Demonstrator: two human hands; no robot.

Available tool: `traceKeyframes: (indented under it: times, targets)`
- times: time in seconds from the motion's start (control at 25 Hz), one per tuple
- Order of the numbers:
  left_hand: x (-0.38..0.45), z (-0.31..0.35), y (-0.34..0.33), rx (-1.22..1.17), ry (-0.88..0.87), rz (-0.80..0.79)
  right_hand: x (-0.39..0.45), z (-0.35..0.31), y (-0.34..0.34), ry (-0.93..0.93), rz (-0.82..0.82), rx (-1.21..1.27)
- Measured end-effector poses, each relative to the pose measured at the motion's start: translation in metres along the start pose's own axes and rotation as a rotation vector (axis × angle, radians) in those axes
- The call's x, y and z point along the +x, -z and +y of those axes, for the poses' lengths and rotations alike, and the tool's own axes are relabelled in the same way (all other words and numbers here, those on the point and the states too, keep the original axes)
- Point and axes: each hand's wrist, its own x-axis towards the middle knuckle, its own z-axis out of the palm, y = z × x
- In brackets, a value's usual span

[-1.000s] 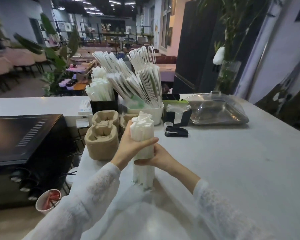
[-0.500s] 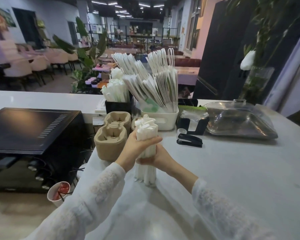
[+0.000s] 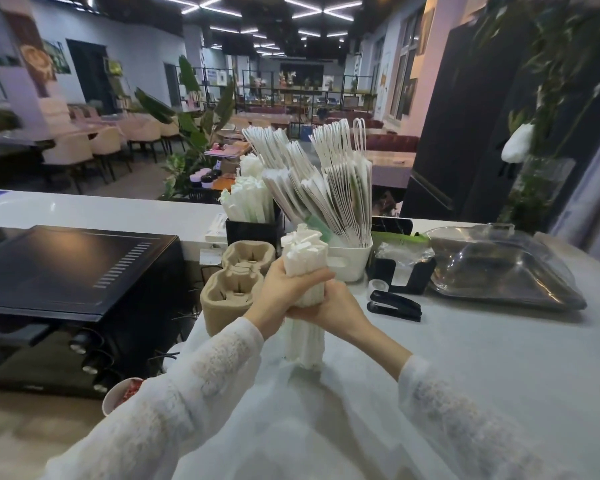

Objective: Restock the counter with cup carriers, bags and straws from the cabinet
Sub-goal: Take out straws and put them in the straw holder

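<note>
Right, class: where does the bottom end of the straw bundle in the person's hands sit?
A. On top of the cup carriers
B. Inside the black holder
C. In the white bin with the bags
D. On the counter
D: both hands, left and right, grip the straw bundle upright, and its lower end stands on the counter, in front of the cup carriers.

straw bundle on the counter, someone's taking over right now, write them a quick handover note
Left hand and right hand both grip the straw bundle, upright with its lower end on the counter.
Behind it: black straw holder already holding straws, white bin packed with paper bags, cup carriers stacked at the left.
Done: carriers and bags are out.
Left: put this bundle in the holder.
</note>
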Motion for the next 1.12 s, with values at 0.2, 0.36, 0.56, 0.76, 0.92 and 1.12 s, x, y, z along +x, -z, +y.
traceKeyframes:
  times: [0.2, 0.36, 0.56, 0.76, 0.92, 1.12]
  targets:
    - [0.032, 0.037, 0.002, -0.029, -0.038, -0.085, 0.039, -0.021, 0.018, -0.002, 0.066, -0.102]
    - [0.057, 0.06, 0.004, -0.026, -0.074, -0.156, 0.071, -0.032, 0.025, 0.011, 0.096, -0.078]
    - [0.082, 0.074, 0.009, -0.051, -0.125, -0.132, 0.108, -0.045, 0.03, 0.063, 0.1, -0.044]
    - [0.113, 0.08, 0.022, -0.019, -0.198, -0.114, 0.138, -0.058, 0.031, 0.17, 0.102, -0.016]
    - [0.142, 0.087, 0.044, 0.076, -0.258, -0.146, 0.173, -0.072, 0.03, 0.227, 0.127, 0.008]
    - [0.177, 0.087, 0.066, 0.095, -0.337, -0.167, 0.226, -0.075, 0.018, 0.148, 0.188, 0.009]
